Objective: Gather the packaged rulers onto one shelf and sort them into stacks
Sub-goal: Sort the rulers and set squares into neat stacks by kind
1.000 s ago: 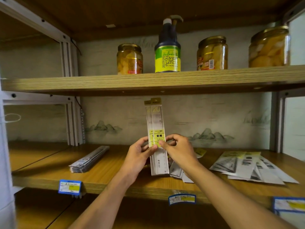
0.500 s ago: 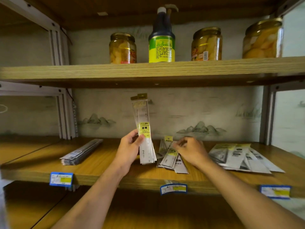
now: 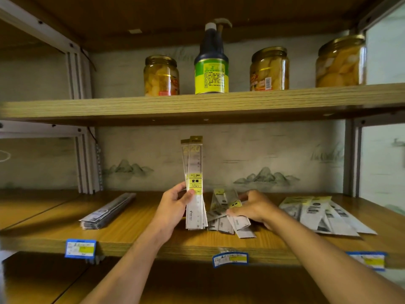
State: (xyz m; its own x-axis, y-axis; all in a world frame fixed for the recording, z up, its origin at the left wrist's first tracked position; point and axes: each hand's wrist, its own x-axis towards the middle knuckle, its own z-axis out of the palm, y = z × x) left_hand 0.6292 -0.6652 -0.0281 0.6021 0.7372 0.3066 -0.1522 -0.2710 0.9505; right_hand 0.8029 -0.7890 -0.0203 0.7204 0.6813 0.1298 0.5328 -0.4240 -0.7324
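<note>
The packaged rulers point(image 3: 195, 183) you have collected stand upright in your left hand point(image 3: 173, 207), thumb across the front and fingers curled behind, their lower ends resting on or just above the wooden shelf point(image 3: 153, 240). A second ago both hands held this bundle; now your right hand point(image 3: 254, 208) has let go and dropped to the loose pile point(image 3: 228, 218) just beside it, fingers curled down onto a packet there, though whether it is already pinched or only touched cannot be told. That suggests one more ruler is about to join the bundle, so gathering is well underway but not finished.

To the left, well apart, a neat stack point(image 3: 107, 212) lies near the front edge. To the right, a fanned heap point(image 3: 324, 212) remains unsorted, and its nearest ends come close to the shelf lip, so watch for packets sliding off.

Above, the upper shelf point(image 3: 197, 104) leaves headroom over the bundle's top, so you can tilt it freely. Bare wood between the neat stack and your left hand gives room to set a new stack.
</note>
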